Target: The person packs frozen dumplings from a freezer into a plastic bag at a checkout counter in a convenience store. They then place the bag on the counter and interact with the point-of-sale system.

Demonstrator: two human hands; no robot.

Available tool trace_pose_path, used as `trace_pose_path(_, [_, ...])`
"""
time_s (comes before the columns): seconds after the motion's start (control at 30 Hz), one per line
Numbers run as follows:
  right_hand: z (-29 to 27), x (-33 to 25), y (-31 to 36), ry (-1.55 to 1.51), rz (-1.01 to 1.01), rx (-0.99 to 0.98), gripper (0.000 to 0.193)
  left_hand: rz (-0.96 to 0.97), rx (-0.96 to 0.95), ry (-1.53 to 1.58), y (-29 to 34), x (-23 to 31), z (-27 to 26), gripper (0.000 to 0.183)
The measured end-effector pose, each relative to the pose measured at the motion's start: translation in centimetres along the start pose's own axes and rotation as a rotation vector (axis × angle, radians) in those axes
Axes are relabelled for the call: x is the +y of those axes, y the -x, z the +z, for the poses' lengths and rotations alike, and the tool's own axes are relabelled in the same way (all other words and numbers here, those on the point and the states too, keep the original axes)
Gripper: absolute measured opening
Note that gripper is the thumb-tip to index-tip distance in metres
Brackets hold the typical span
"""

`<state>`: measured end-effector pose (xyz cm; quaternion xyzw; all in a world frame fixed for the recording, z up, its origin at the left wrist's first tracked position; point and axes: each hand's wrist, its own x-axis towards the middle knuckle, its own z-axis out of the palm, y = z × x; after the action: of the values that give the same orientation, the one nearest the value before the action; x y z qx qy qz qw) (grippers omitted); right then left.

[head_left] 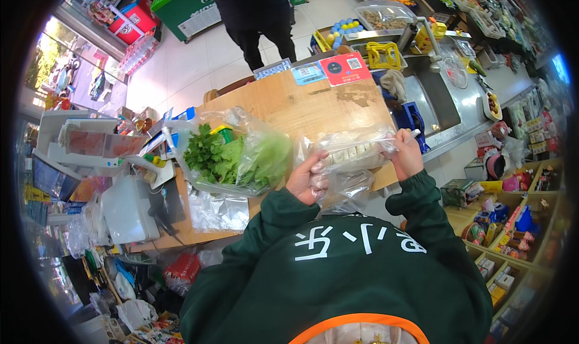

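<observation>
- Our left hand [307, 178], fingers curled, clutches the left end of a clear, crinkled plastic packet [335, 143].
- Our right hand [408, 155] pinches the gathered film at its right end.
- We see pale, ridged pieces [354, 152] lined up inside; the packet sits between both hands, over the right part of the smooth wooden table [265, 108].
- To its left, a filmy bag [235, 122] bulges with frilly green leaves [226, 160].
</observation>
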<state>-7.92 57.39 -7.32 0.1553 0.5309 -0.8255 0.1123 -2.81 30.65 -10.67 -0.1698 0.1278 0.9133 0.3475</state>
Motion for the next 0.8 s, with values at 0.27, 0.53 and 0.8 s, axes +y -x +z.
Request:
trace_pose_path(0.27, [-0.3, -3.9, -4.4, -0.482, 0.305, 0.03, 0.014, 0.156, -0.087, -0.028, -3.3, 1.8, 2.3, 0.041])
trace_pose_path(0.53, [-1.6, -3.1, -3.3, 0.089, 0.016, 0.058, 0.014, 0.113, 0.08, -0.261, -1.2, 0.4, 2.6, 0.047])
trace_pose_path(0.8, [-4.7, -3.6, 2.3, 0.288, -0.051, 0.042, 0.027, 0.35, 0.361, -0.344, 1.9, -0.7, 4.9, 0.051])
